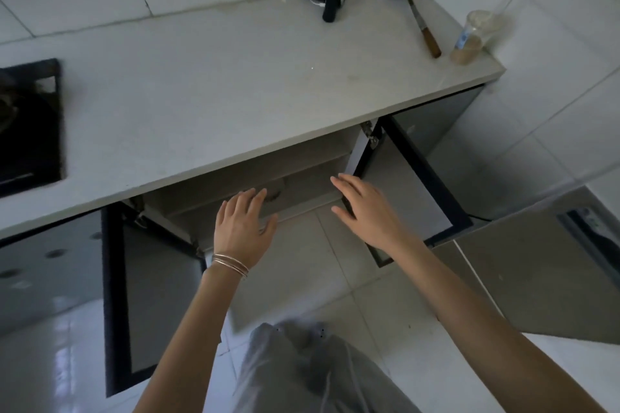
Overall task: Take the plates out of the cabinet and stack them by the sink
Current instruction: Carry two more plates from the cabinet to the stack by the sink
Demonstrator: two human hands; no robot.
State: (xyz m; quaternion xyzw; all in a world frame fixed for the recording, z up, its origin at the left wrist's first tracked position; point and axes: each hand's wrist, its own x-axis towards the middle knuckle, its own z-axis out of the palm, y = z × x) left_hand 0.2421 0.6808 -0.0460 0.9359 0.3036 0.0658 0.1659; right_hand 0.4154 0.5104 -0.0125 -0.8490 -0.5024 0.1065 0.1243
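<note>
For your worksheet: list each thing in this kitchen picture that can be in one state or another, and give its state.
Left cabinet door: swung open.
Right cabinet door: swung open.
Left hand: open, empty, fingers spread.
Right hand: open, empty.
Plastic cup: upright, partly filled.
Knife: lying flat on the counter.
Plates: none visible.

Stove [28, 124] at counter's [201, 104] left, ladle [419, 17] and jar [469, 40] far right, open cabinet [268, 178] beneath
</note>
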